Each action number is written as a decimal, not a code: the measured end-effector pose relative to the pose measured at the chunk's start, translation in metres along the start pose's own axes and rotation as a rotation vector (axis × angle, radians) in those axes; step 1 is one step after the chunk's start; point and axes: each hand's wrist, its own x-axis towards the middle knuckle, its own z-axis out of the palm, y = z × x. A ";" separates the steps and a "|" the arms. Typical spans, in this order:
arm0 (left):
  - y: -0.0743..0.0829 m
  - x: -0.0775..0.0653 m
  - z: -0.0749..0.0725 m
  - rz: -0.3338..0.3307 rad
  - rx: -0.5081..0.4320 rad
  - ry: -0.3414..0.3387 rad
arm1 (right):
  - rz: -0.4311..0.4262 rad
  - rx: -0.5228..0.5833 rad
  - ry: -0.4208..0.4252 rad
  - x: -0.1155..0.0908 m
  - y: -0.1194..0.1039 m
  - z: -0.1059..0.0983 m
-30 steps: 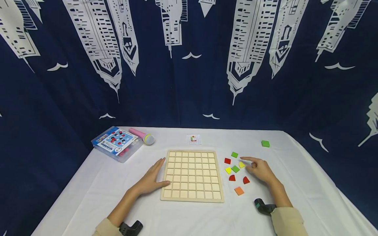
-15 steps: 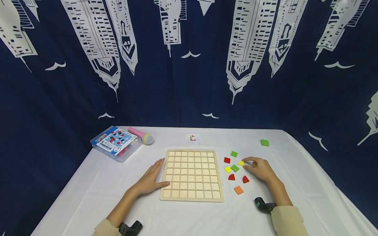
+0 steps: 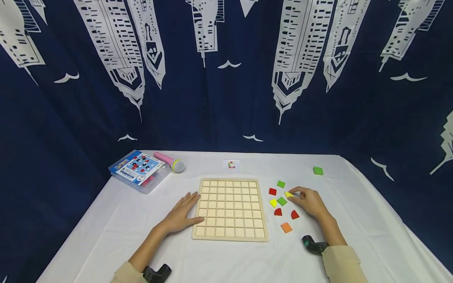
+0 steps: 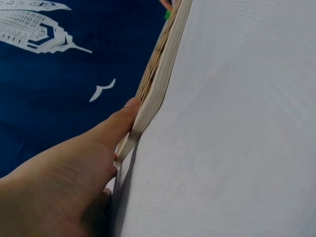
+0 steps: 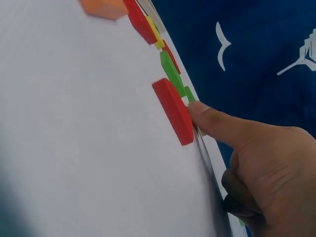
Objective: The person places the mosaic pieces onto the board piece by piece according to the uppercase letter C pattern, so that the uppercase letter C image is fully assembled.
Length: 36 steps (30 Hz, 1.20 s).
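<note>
A wooden grid board [image 3: 230, 239] lies flat on the white table. My left hand [image 3: 181, 214] rests along its left side, fingers stretched out, and the thumb lies on the rim; the left wrist view shows the thumb on the board's edge [image 4: 160, 91]. To the right, my right hand [image 3: 308, 201] pinches a small yellow piece [image 3: 288, 194] between thumb and index finger. Around it lie green squares [image 3: 282, 201], a red square [image 3: 272, 191], another yellow piece [image 3: 273, 203], red quarter-round pieces [image 3: 295, 214] and an orange square [image 3: 286, 227]. In the right wrist view the thumb hides the pinched piece.
Behind the board lies a small pattern card [image 3: 231, 166]. At the back left are a plastic case [image 3: 139, 173] and a pink toy microphone [image 3: 170, 161]. A green block [image 3: 318, 171] sits at the back right. A dark blue curtain [image 3: 212, 102] hangs behind the table.
My right index finger was stretched out above the yellow piece; now thumb and finger pinch it, and it has shifted slightly. My left fingertips have moved slightly onto the board's edge.
</note>
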 end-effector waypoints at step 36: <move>-0.002 0.000 0.000 0.020 0.016 0.017 | -0.114 0.056 0.024 0.024 -0.154 0.089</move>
